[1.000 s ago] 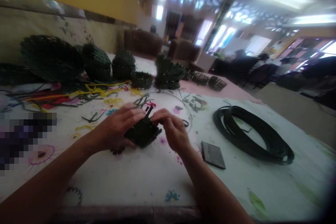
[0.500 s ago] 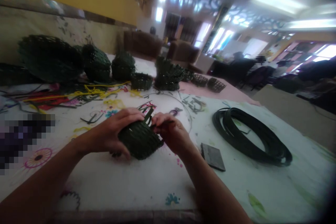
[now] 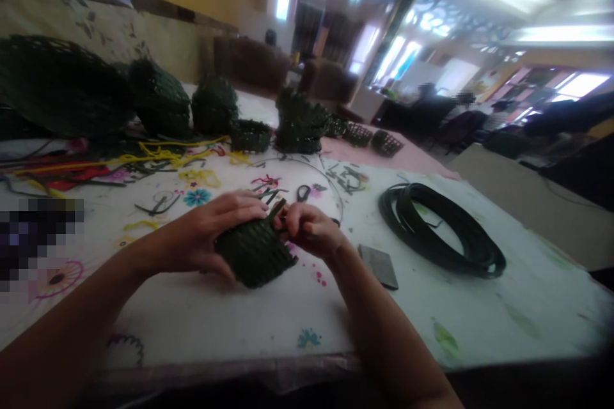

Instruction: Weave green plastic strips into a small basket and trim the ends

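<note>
A small dark green woven basket [image 3: 256, 254] is tilted on its side above the printed tablecloth. My left hand [image 3: 220, 230] wraps round its left side, thumb below and fingers over the top. At the basket's upper right edge, my right hand [image 3: 309, 229] pinches a dark green strip [image 3: 334, 222] whose end sticks out past the fingers. Other loose strip ends [image 3: 274, 209] stand up from the rim between the two hands. The fingertips of my right hand partly cover the weave there. Beyond my right hand lies a black loop [image 3: 303, 193], perhaps a scissor handle.
Right of my hands lie a flat grey block [image 3: 378, 266] and a big coil of dark green strip [image 3: 446, 230]. Finished-looking woven baskets [image 3: 300, 121] line the back. Yellow cords [image 3: 167, 152] and strip scraps lie at left. People sit in the far background.
My right hand has turned and its fingers have curled in closer to the basket's rim. The left hand keeps its hold. The whole view has shifted slightly.
</note>
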A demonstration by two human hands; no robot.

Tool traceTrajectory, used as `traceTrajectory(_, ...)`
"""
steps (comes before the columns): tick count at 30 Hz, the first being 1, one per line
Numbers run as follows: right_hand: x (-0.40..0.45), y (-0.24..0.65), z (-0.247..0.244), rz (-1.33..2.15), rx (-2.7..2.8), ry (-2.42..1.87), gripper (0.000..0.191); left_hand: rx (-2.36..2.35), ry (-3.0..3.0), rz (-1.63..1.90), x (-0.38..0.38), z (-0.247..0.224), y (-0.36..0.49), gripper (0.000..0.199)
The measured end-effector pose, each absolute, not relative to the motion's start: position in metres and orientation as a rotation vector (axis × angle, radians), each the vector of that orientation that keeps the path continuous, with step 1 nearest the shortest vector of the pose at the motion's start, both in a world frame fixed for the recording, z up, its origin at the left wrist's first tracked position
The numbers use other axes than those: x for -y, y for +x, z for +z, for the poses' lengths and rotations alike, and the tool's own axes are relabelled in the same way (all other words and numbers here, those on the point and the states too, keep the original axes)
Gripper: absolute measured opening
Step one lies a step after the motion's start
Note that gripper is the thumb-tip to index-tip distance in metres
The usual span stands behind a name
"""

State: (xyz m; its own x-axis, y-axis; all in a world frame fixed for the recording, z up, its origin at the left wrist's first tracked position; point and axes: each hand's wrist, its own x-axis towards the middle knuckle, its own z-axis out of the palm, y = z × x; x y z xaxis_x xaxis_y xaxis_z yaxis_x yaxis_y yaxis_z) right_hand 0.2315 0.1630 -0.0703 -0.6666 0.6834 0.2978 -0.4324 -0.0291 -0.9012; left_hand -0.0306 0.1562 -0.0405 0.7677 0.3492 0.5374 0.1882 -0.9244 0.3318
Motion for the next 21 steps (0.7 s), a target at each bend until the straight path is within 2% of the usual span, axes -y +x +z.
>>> traceTrajectory(4,-0.165,0.233,-0.07,1.733,1.521,-0.314,0.044,-0.429,2.708,0.881,-0.159,-0.043,-0.033,0.093)
traceTrajectory(10,-0.161,0.228,-0.061,1.293,1.709,-0.432,0.031,-0.542,2.679,0.908,-0.165,-0.048,-0.036,0.098)
traceTrajectory(21,-0.141,0.221,-0.055,1.119,1.734,-0.601,0.021,-0.509,2.651,0.979,-0.167,-0.051,-0.033,0.098)
